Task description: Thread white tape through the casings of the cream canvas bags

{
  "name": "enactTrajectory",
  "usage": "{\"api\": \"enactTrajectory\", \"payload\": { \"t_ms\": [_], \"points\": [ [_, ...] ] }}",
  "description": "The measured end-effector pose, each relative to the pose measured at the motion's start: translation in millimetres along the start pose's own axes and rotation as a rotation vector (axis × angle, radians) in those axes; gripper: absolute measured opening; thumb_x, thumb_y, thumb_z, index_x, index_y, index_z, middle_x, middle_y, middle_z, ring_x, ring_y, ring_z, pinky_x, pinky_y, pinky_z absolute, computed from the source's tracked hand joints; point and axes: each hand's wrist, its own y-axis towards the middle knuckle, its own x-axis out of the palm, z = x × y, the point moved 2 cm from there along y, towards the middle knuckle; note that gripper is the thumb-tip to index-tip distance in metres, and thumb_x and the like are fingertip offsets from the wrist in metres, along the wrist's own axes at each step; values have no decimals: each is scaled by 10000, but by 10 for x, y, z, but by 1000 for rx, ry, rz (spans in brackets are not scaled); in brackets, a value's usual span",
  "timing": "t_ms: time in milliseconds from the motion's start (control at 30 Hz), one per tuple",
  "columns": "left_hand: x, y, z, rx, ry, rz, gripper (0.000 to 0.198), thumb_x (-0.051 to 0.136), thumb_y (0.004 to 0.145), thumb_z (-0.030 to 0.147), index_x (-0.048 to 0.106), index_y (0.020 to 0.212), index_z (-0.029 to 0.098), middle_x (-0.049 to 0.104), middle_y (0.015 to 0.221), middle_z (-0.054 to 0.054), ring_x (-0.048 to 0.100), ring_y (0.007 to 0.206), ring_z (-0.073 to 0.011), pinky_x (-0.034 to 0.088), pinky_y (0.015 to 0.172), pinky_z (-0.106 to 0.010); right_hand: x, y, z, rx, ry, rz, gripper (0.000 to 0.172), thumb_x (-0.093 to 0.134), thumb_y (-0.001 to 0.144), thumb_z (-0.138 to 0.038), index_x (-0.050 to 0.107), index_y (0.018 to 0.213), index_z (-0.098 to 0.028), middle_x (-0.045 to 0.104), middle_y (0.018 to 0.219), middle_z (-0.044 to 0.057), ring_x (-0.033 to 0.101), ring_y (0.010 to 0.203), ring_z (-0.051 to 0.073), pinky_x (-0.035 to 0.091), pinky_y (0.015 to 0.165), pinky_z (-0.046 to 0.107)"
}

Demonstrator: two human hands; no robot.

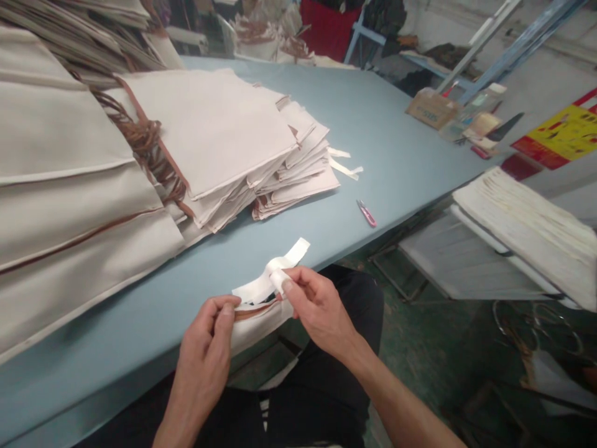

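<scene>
I have the blue-grey tabletop (392,143) running across most of my view; with the space between the two hands as the centre of the dial, a heap of long pale cloth (69,149) fills 10 o'clock, and a flat pale pile (224,130) of brown-edged pieces lies just short of 12 o'clock. The pale cloth piece (259,328) I am working on sits at the centre itself, along the near edge of the tabletop, a brown edge showing on its upper side; my left hand (209,336) is at its 9 o'clock, grip narrow, thumb and forefinger pinching that end; my right hand (319,308) is at its 3 o'clock, grip closed on the curled end of the white strip (275,266). The rest of the strip trails toward 1 o'clock and back toward the left fingertips; whether it is one folded length or two crossed, I can't fairly tell from here. Smallest, the pink-handled snips (367,213) lie loose at 2 o'clock, well apart from both hands.

I judge the step in hand to be placing the strip against the cloth's edge; the next move would call for a steady left pinch, the right grip flattening the curl so it sits straight, without twisting.
</scene>
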Motion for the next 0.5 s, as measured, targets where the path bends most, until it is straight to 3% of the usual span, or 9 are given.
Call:
{"api": "enactTrajectory", "payload": {
  "t_ms": [100, 200, 400, 500],
  "points": [
    [40, 78, -9, -23, -21, -10, 416, 491, 857, 571, 721, 890, 227, 696, 666, -3, 597, 617, -237, 461, 582, -316, 15, 14, 86, 60, 99, -17, 322, 737, 917, -507, 678, 837, -200, 729, 823, 11, 579, 629, 117, 505, 582, 220],
    [99, 127, 34, -14, -35, -22, 341, 486, 806, 497, 709, 793, 239, 624, 595, 18, 560, 589, -222, 440, 568, -302, 34, 177, 291, 146, 199, -43, 430, 740, 860, -610, 633, 784, -200, 782, 894, 60, 607, 586, 122, 518, 503, 219],
    [20, 5, 71, -14, -65, -55, 327, 494, 826, 490, 694, 773, 238, 742, 642, -9, 644, 607, -234, 494, 585, -304, -70, 524, 438, 148, 260, 38, 331, 729, 871, -523, 668, 840, -199, 788, 1022, 80, 679, 784, 151, 595, 579, 198],
    [-47, -16, 88, -26, -52, -107, 378, 496, 889, 515, 730, 917, 220, 772, 617, -10, 683, 586, -244, 513, 584, -307, -163, 687, 387, 156, 303, 34, 275, 690, 890, -478, 677, 904, -204, 800, 1068, 85, 722, 862, 173, 604, 580, 198]
  ]
}}
